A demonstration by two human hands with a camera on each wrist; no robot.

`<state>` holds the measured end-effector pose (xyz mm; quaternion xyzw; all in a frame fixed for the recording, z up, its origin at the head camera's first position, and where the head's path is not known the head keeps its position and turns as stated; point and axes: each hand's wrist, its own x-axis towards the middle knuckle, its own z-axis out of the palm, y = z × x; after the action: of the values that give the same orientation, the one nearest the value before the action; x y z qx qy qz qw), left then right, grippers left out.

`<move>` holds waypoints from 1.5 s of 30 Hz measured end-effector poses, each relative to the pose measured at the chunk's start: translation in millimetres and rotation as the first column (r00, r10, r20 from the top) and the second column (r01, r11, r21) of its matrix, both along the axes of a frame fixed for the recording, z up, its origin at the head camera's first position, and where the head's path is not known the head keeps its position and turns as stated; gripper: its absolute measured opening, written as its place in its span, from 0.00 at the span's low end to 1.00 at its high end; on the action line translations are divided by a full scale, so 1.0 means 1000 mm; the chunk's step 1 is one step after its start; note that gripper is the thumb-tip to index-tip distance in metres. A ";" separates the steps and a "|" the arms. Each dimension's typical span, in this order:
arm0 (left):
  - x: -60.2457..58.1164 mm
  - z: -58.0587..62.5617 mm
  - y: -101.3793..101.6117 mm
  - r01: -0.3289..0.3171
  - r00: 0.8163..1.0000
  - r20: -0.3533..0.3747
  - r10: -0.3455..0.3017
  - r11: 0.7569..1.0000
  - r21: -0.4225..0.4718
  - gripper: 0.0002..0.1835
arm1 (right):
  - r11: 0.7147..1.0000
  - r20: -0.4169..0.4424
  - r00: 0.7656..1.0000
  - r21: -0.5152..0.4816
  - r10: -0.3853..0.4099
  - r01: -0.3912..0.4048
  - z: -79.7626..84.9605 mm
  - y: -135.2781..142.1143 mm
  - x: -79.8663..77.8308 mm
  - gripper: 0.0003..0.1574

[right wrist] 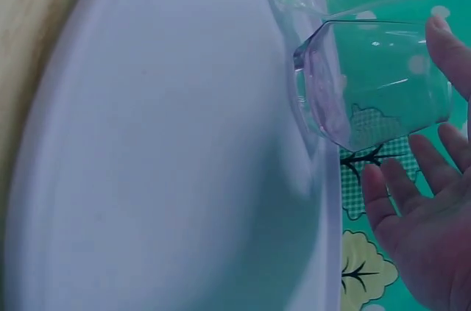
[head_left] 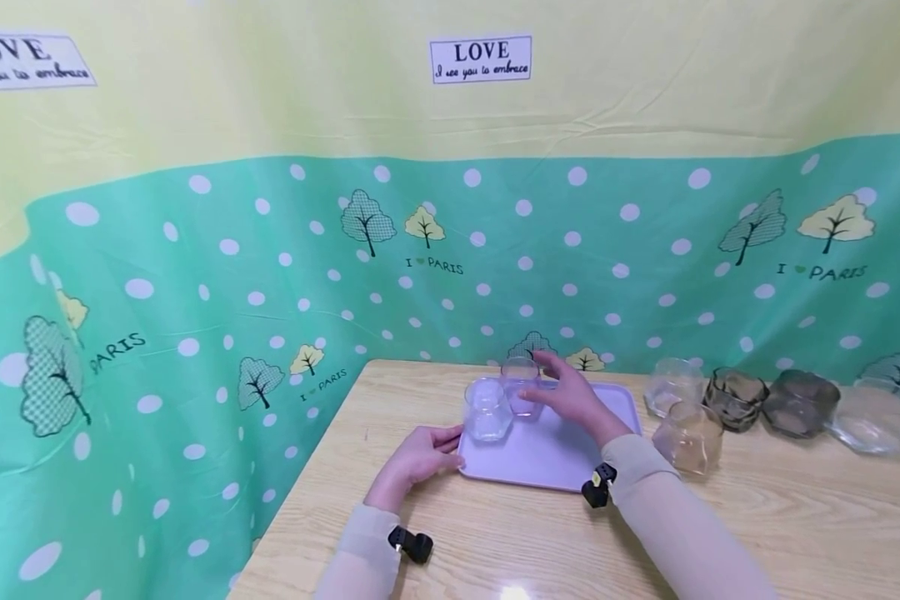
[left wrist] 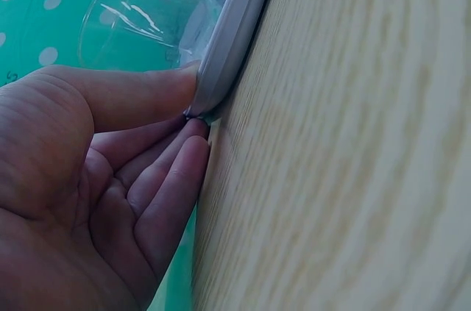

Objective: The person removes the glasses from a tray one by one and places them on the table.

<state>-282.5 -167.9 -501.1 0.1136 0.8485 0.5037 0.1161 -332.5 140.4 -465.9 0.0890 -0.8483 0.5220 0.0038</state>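
One smooth lilac tray [head_left: 540,457] is lying on the table [head_left: 510,542], its rounded corners and low raised rim showing an even, plastic-like finish. The table is running in pale wood with fine, streaky grain. Behind, a softly creased cloth [head_left: 450,317] is hanging, green with white dots below and yellow above, bearing printed trees and lettering.

The left glass [head_left: 487,412] is standing along the tray's left edge, colourless and catching bright highlights. The far glass [right wrist: 383,83] is standing upright just beyond it and to the right, by the tray's far rim; its thin, see-through wall is rising from a thick, faceted base, and the cloth's print is showing through.

With my left grip [head_left: 420,457] I am pinching the tray's near left corner, thumb over the rim and fingers underneath. I am holding my right grip [head_left: 573,400] spread about the far glass, thumb close to its mouth and the other fingers fanned apart; I cannot tell whether they are touching it.

To the right, a clear tumbler [head_left: 673,387], a wavy dark glass [head_left: 735,398], an angular smoky glass [head_left: 800,404], a wide clear glass [head_left: 876,417] and, nearer me, an amber-tinted glass [head_left: 690,440] are clustering.
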 end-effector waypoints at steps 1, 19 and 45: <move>0.000 0.000 0.000 0.000 1.000 0.000 0.000 1.000 -0.002 0.34 | 1.000 -0.001 1.000 -0.001 0.000 0.000 -0.002 0.000 -0.002 0.58; 0.003 0.000 0.000 0.000 1.000 0.001 0.000 1.000 -0.030 0.34 | 0.998 0.031 0.999 -0.044 -0.036 0.037 -0.011 -0.012 -0.006 0.55; -0.002 -0.001 0.000 0.007 1.000 0.004 -0.007 1.000 0.000 0.34 | 0.988 0.050 0.993 -0.104 -0.106 0.111 -0.014 -0.019 -0.002 0.52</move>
<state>-284.2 -167.8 -502.1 0.1155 0.8479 0.5035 0.1196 -334.7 121.7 -480.1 0.0308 -0.8228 0.5673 0.0179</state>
